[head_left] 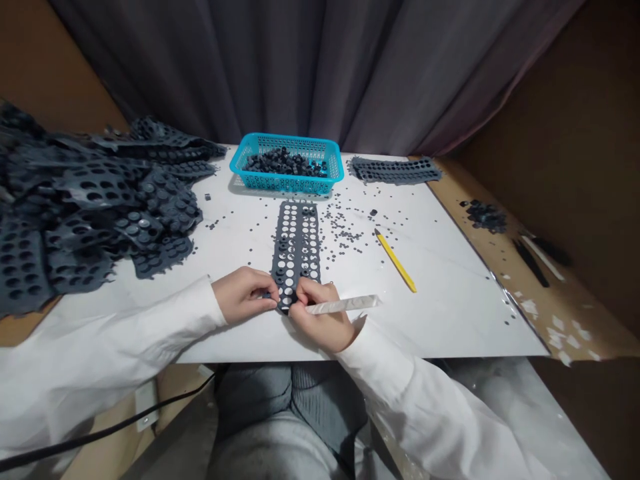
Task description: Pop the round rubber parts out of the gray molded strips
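Note:
A long dark rubber sheet [297, 243] full of round holes lies lengthwise on the white table [450, 293], with several small black rings still in it. My left hand [243, 294] pinches the sheet's near left corner. My right hand [320, 317] presses on the near right end and holds a flat white stick [345, 305] that points to the right.
A turquoise basket [287, 162] of small black rings stands behind the sheet. A big heap of punched rubber sheets [85, 207] fills the left side. Another sheet [397, 169] lies at the back right. A yellow pencil [395, 261] and scattered black bits lie right of the sheet.

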Demonstrator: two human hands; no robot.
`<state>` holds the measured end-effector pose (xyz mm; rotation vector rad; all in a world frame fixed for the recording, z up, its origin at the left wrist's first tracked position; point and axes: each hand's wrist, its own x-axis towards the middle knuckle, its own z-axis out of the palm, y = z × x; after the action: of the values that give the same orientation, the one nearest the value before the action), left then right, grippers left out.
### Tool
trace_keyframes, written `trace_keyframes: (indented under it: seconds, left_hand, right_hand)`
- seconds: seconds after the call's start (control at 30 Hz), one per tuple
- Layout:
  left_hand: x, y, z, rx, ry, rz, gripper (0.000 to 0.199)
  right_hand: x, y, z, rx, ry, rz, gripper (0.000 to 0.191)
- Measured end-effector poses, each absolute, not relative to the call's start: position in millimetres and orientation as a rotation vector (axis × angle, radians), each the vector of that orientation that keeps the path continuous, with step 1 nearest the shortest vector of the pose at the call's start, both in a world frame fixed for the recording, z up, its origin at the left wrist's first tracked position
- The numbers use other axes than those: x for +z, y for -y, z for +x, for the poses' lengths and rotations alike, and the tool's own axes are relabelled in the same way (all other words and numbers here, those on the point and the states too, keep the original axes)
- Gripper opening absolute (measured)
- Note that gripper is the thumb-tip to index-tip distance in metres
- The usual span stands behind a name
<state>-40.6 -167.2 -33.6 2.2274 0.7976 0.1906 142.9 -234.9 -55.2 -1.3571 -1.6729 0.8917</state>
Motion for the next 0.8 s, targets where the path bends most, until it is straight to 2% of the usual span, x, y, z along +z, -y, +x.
trace_keyframes:
  seconds: [0.17, 0.5, 0.67, 0.8]
  left_hand:
    - [-37, 169, -47, 0.263, -0.987, 2.042, 0.025]
    - [-33, 159, -56, 0.461, -1.171, 1.832, 0.029]
    - [-30, 163, -53, 0.431, -1.068, 1.458, 0.029]
    - [-35, 170, -47, 0.404, -0.982, 1.103, 0.039]
  right_hand:
    - [-55, 235, 143, 0.901, 1.669, -1.341, 0.021]
    - [-55, 235, 142, 0.942, 1.632, -1.337, 0.02]
    - [-62, 235, 144, 1.066, 1.464, -1.263, 0.021]
    - [-61, 237, 146, 1.086, 1.184, -1.198, 0.017]
